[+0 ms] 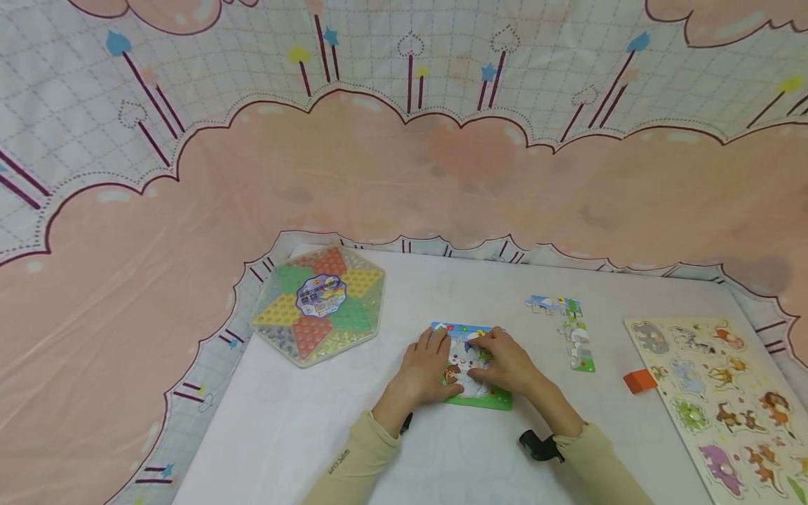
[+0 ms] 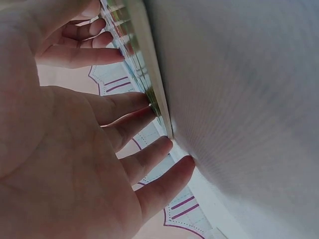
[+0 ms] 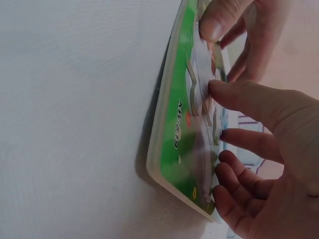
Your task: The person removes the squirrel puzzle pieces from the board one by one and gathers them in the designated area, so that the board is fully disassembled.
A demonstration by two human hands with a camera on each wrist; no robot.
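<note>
A small jigsaw board (image 1: 482, 402) with a green lower border lies on the white table, its white rabbit picture (image 1: 463, 361) between my hands. My left hand (image 1: 421, 368) rests on the board's left side, its fingers spread along that edge in the left wrist view. From the right, my right hand (image 1: 513, 363) reaches over the board. Its thumb (image 3: 232, 94) and fingertips touch the picture's surface in the right wrist view. Some puzzle pieces (image 3: 193, 94) there stand slightly raised with uneven edges. I cannot tell whether any piece is pinched.
Several joined puzzle pieces (image 1: 577, 337) lie right of the board in a bent strip. Farther right are an orange-red block (image 1: 640, 381) and a large wooden animal puzzle (image 1: 701, 421). A hexagonal checkers box (image 1: 353, 344) lies at the left. A patterned cloth (image 1: 404, 182) hangs behind the table.
</note>
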